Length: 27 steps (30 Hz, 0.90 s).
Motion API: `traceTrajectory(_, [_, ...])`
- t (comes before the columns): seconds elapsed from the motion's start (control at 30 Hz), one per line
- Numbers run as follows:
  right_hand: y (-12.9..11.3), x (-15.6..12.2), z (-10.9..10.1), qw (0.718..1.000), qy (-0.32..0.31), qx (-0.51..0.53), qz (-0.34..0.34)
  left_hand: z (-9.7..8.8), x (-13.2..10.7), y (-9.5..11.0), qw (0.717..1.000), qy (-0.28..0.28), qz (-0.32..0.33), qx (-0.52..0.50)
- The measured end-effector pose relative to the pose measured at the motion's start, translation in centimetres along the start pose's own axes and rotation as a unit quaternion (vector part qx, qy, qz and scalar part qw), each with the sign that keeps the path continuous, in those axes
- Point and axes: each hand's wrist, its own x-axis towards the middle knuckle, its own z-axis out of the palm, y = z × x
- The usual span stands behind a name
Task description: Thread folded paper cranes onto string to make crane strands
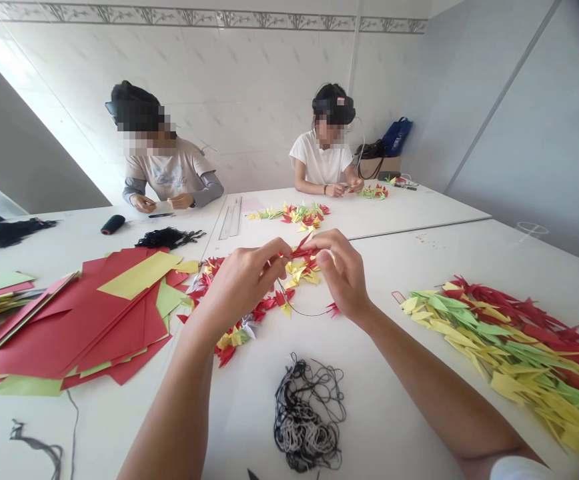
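Paper crane, red, small (302, 245): you hold it up between your hands, just above the tabletop (419, 267). Your left hand (239, 287) and right hand (342, 273) are both narrow, closed toward each other at the crane, a close grip that seems suited to steadying so small a fold. Thin dark thread (302, 312) hangs in a loop below them and reaches a second red crane (333, 309); you cannot tell which hand pinches the thread.

Item: heap of red, yellow and green paper cranes (249, 313), directly beneath your hands, apparently kept there for a short reach.

Item: tangled black-and-grey thread bundle (307, 417), in front of you, lying loose, perhaps so a strand pulls free easily.

Item: long bank of folded red, yellow and green paper pieces (499, 347), to your right, lying mostly one way, which looks like orderly storage.

Item: overlapping red paper sheets (84, 327), to your left, lying flat.

Item: black thread spool (113, 224) and metal rulers (230, 217), farther off.

Across the tabletop sit one co-worker (169, 167) and a second co-worker (322, 157), each with their hands at their own small work.
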Motion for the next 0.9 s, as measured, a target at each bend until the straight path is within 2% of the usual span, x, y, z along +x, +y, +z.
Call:
traceTrajectory(0.13, [-0.09,0.17,-0.49,0.997,0.063,-0.027,-0.025,-0.03,-0.04,-0.09,1.000,0.010,0.007,0.001])
traceTrajectory(0.23, [0.00,0.42,-0.80,0.995,0.080,-0.044,-0.042,-0.01,-0.03,-0.05,1.000,0.011,0.012,-0.007])
traceTrajectory(0.5, [-0.19,0.69,-0.93,0.993,0.013,-0.092,-0.069,0.08,0.06,0.00,1.000,0.007,0.006,-0.008])
traceTrajectory(0.73, [-0.07,0.59,-0.63,0.993,0.003,-0.101,-0.060,0.09,0.06,0.28,1.000,0.011,-0.019,-0.021])
traceTrajectory(0.9, [0.21,0.57,-0.59,0.994,-0.016,-0.101,-0.043,0.24,0.15,0.24,1.000,0.008,0.004,-0.017])
